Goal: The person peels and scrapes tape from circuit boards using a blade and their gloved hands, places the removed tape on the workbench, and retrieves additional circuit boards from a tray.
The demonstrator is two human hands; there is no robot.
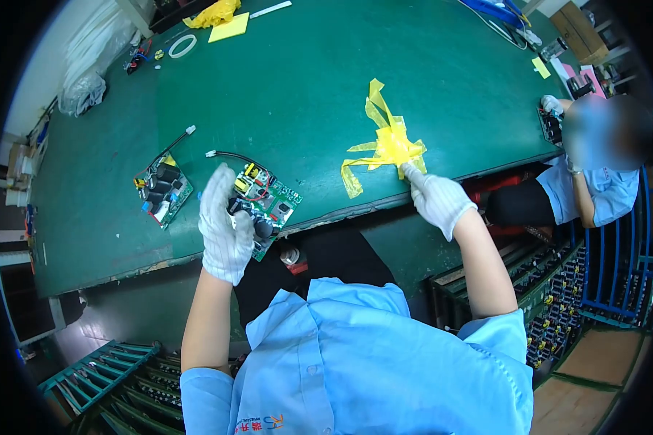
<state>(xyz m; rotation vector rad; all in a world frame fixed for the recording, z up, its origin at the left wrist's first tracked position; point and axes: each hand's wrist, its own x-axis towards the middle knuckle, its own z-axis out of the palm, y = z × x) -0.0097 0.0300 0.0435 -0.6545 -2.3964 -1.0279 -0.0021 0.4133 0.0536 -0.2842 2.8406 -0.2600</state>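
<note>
My left hand [223,228], in a white glove, grips the left side of a green circuit board [283,208] at the table's near edge. The board carries black capacitors, yellow parts and a black cable ending in a white connector [210,154]. Part of it is hidden under my fingers. My right hand [441,201], also gloved, is closed with its fingertips at the lower edge of a crumpled bunch of yellow tape [394,145] lying on the table. Strips stick out from the bunch. Left of my left hand lies a second circuit board [162,190] with its own cable.
The green table [283,87] stretches ahead. A tape ring [182,46], yellow sheet [228,27] and yellow plastic [214,13] lie at the back left. To the right a co-worker in a blue shirt [606,192] sits at the table. Racks of boards [551,312] stand below right.
</note>
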